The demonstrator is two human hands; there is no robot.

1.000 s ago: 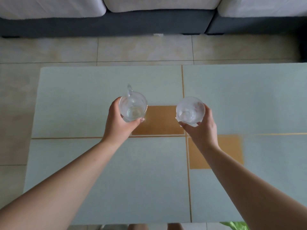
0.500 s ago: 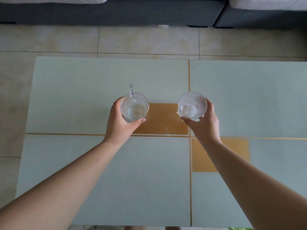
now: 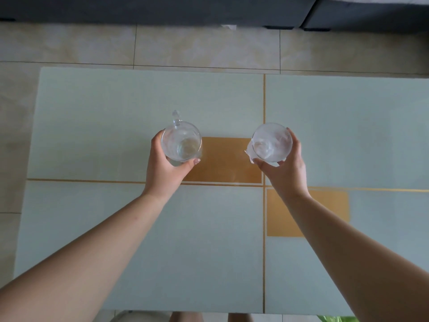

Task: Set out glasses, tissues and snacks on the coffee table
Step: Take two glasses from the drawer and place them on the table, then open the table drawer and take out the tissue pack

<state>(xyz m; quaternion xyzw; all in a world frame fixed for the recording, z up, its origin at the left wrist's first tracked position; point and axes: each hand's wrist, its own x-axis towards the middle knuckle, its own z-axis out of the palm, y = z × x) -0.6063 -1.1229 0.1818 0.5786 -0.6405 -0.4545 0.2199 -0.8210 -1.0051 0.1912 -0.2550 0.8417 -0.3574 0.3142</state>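
Left hand (image 3: 162, 168) grips handled glass (image 3: 181, 142); right hand (image 3: 284, 173) grips plain glass (image 3: 271, 142), both unlabelled.

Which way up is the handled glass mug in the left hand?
Upright: the glass mug shows its open rim and base from above, gripped by the left hand, handle pointing away.

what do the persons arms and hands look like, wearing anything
Both forearms are bare as far as the frame shows: no sleeves, watch or bracelets. No rings show on the left hand or right hand. The left thumbnail looks painted a pale shade.
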